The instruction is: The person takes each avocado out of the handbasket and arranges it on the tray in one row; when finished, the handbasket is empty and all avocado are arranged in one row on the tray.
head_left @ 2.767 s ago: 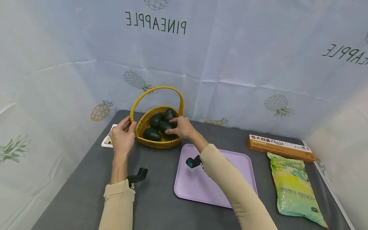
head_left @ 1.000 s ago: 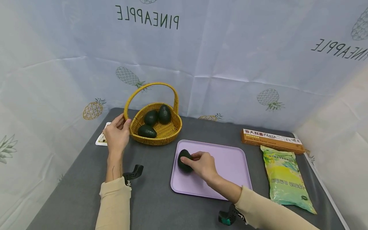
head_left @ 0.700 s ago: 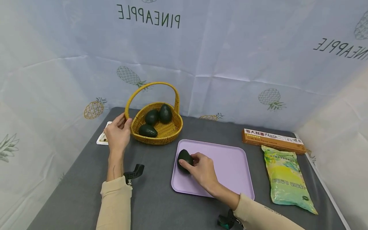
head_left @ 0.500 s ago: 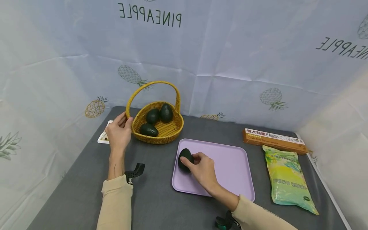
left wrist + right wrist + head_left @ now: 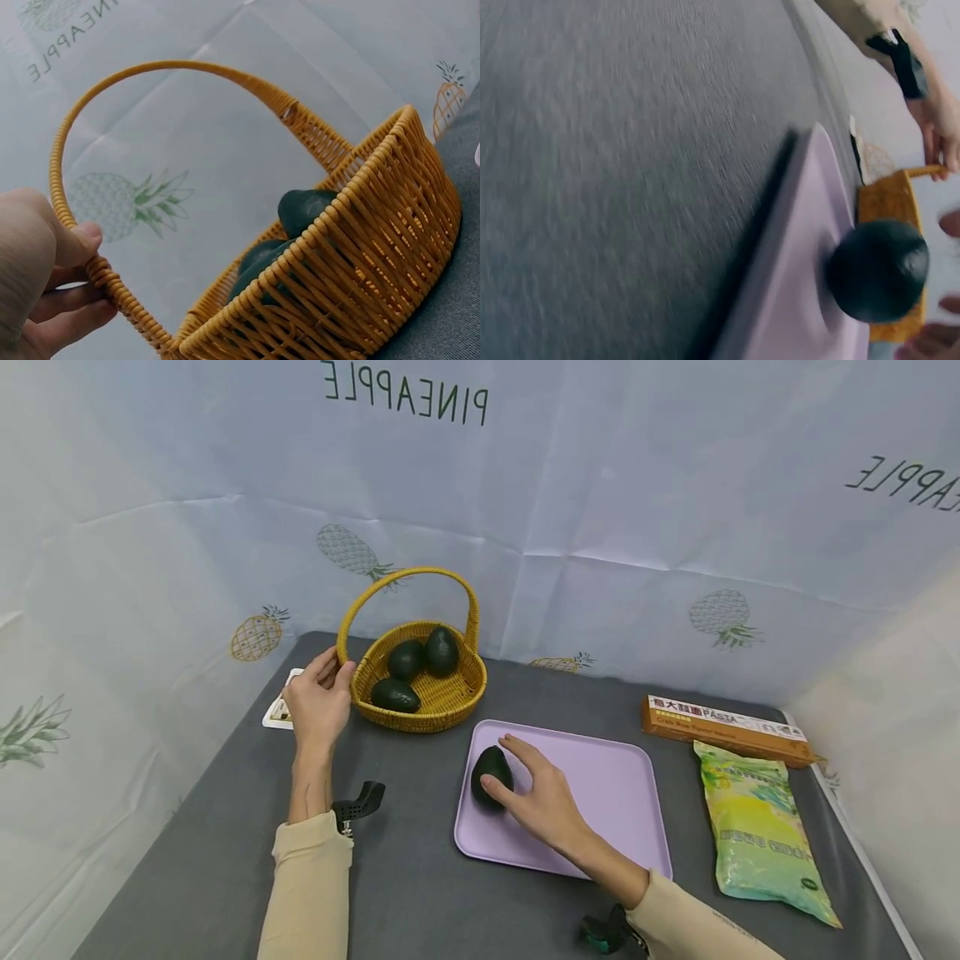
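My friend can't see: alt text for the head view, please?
A person's right hand is spread by an avocado on a lilac tray; the left hand pinches the handle of a yellow basket holding three more. A box and bag lie farther right.

The head view looks forward and down from above the near side, wide enough to hold the tray [image 5: 600, 785], the basket [image 5: 427, 723] and the far cloth [image 5: 600, 485]. The left wrist view sits low, tilted and close to the basket, facing the cloth. The right wrist view, rolled sharply, looks closely over the tray toward the far left; all three share the basket.
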Motion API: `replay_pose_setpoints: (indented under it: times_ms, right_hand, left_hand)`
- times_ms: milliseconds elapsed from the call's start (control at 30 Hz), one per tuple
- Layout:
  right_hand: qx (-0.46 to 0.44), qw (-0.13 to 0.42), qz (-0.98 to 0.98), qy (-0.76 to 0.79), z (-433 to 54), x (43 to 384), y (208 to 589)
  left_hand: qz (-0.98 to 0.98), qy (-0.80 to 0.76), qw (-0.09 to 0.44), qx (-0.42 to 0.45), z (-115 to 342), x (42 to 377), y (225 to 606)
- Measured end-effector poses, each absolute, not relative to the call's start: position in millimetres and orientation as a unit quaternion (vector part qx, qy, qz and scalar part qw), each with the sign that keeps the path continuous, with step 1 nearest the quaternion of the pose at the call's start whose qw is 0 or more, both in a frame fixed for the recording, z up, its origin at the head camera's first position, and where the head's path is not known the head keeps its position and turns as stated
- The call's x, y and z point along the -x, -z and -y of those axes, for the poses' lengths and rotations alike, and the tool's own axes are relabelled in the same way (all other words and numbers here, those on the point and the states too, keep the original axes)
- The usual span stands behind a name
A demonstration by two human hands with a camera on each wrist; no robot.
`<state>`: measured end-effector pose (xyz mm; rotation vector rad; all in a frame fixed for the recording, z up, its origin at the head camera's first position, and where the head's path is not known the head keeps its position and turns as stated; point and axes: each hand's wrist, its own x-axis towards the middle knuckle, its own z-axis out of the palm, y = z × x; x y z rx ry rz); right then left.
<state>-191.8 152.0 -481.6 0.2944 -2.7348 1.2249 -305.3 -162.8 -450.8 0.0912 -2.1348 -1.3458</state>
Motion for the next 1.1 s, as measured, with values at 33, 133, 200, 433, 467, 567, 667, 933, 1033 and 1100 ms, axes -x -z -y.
replay_pose_setpoints:
  times_ms: [33, 133, 200, 433, 467, 567, 667, 933, 1033, 1100]
  right_hand:
    - [-0.124, 0.065, 0.906, -0.399, -155.5, 191.9, 480.9]
    - [-0.188, 0.072, 0.901, -0.383, -162.7, 192.9, 480.1]
    - [-0.207, 0.069, 0.893, -0.393, -164.4, 193.6, 479.6]
    - [-0.174, 0.052, 0.876, -0.448, -159.0, 197.2, 482.4]
    - [-0.168, 0.052, 0.877, -0.448, -158.2, 197.5, 482.9]
    - [-0.161, 0.058, 0.883, -0.437, -157.0, 197.9, 482.9]
    - [-0.166, 0.071, 0.891, -0.416, -157.2, 199.2, 480.4]
    - [-0.201, 0.112, 0.902, -0.366, -151.8, 218.4, 452.2]
    - [-0.226, 0.108, 0.899, -0.360, -148.2, 234.1, 433.9]
    - [-0.252, 0.100, 0.898, -0.347, -146.9, 247.7, 422.5]
  left_hand:
    - [0.805, 0.508, 0.304, -0.032, 162.0, 305.6, 450.3]
    - [0.806, 0.505, 0.308, -0.029, 160.8, 306.7, 449.3]
    - [0.807, 0.502, 0.310, -0.028, 160.4, 307.3, 448.8]
    - [0.806, 0.505, 0.306, -0.034, 161.3, 306.5, 448.6]
    - [0.806, 0.506, 0.304, -0.036, 161.7, 306.1, 449.0]
    - [0.806, 0.507, 0.302, -0.039, 162.3, 305.0, 449.9]
    - [0.805, 0.508, 0.302, -0.038, 162.6, 304.7, 450.7]
    - [0.804, 0.510, 0.304, -0.033, 162.9, 304.5, 451.3]
    - [0.804, 0.511, 0.303, -0.035, 162.7, 304.6, 451.3]
    - [0.805, 0.512, 0.299, -0.034, 162.1, 304.7, 451.2]
